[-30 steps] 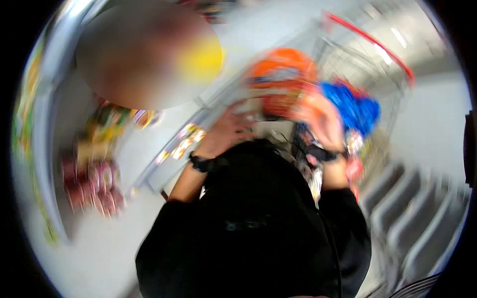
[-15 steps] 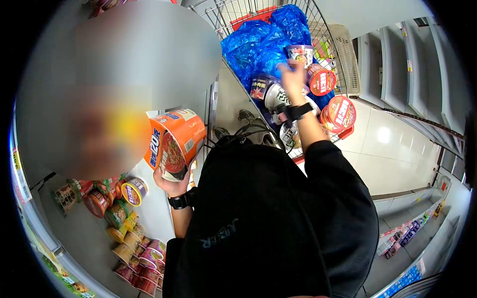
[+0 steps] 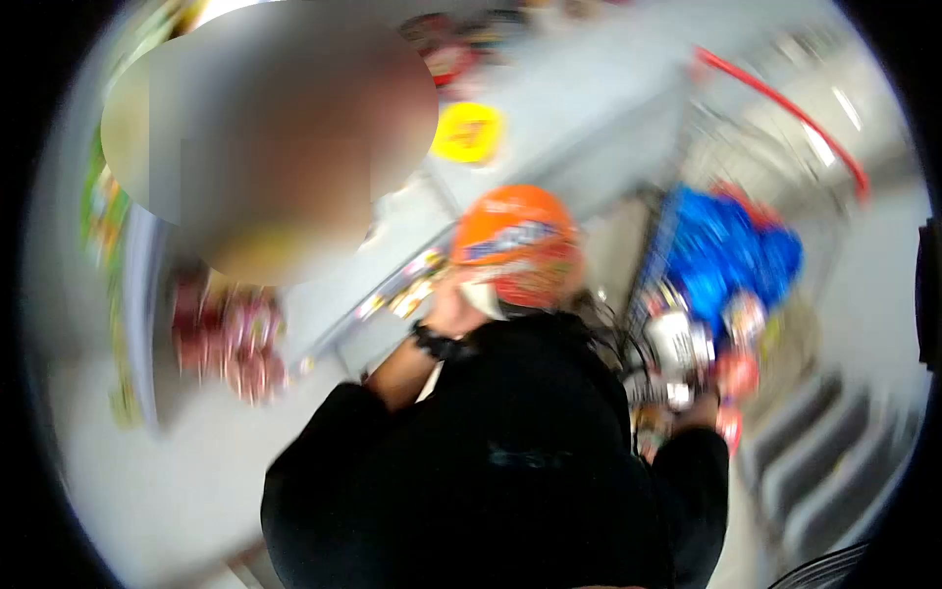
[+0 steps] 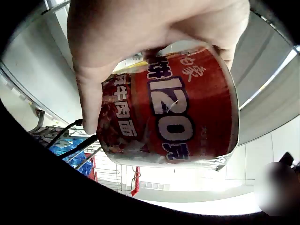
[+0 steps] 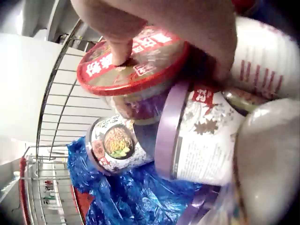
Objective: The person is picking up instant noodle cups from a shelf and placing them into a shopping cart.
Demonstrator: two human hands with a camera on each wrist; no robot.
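1. Close to a black top [image 3: 530, 422], the left hand [image 3: 454, 309] grips a large noodle tub [image 3: 518, 236], thumb and fingers widely parted and bent round its wall; the broad hold probably suits its bulk.
2. The tub shows orange and red, glossy, with a bold "120" on its side.
3. At the cart, the right hand [image 5: 173, 23] rests a fingertip on a red-lidded tub [image 5: 152, 61]; the other fingers are partly hidden, their opening and any grip impossible to tell.
4. Purple-lidded tubs [image 5: 204, 136] lie tilted by blue plastic [image 5: 140, 187], perhaps propped by crowding; beyond stretches a red bar [image 3: 785, 110].
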